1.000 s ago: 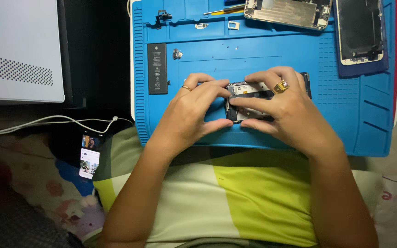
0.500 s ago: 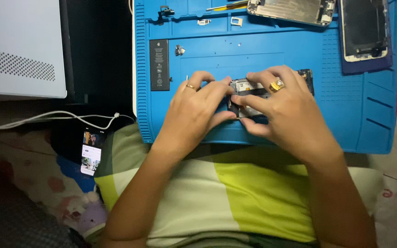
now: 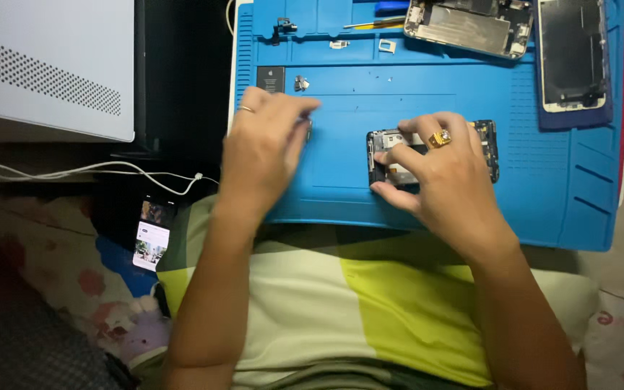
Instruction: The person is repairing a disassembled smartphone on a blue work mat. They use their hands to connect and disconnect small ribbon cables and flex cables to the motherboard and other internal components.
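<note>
On the blue mat (image 3: 543, 209), opened phone (image 3: 487, 148) lies long axis left-right under right hand (image 3: 435, 180), fingers pressed on it. Left hand (image 3: 261, 152) well apart to its left, blurred, grip cannot tell; small metal part (image 3: 301, 84) just beyond it.

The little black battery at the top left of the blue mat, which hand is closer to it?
Left. The left hand lies just below the black battery, its fingers almost reaching it. The right hand rests on the opened phone, far off to the right.
</note>
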